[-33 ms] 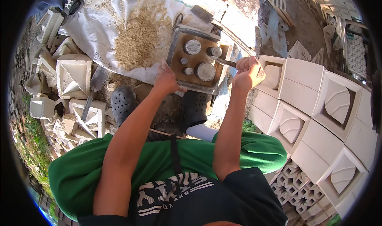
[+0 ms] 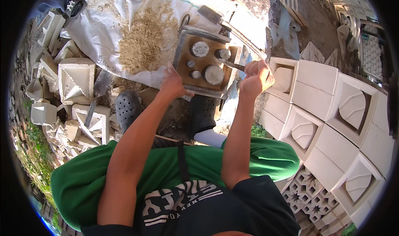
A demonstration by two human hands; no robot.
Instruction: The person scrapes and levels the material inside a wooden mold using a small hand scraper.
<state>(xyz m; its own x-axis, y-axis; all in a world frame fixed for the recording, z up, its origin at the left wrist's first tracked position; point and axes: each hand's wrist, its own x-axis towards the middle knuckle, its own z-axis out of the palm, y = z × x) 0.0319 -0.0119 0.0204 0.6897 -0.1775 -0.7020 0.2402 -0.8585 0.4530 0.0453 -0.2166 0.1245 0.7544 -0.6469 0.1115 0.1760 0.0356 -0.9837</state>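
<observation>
In front of me lies a square mould (image 2: 200,90) with a dark frame and a sandy-brown inside. Several grey round plugs of different sizes, among them a large one (image 2: 213,75), stand out of its face. My left hand (image 2: 172,84) grips the mould's near left corner, fingers along the left side and thumb at the near edge. My right hand (image 2: 256,79) is closed round the handle of a slim metal tool (image 2: 233,64). The tool's shaft points left over the mould, its tip beside the plug (image 2: 223,54) at the far right; its exact kind is unclear.
A sand heap (image 2: 141,44) lies on a white sheet (image 2: 89,40) beyond my left hand. A trowel (image 2: 99,88) rests among broken cast blocks (image 2: 76,82) at left. Pale hollow blocks (image 2: 314,84) are stacked at right. Another person's shoe (image 2: 76,6) shows far left.
My right hand and the tool have shifted very slightly left and toward me. My left hand remains on the mould's corner.
</observation>
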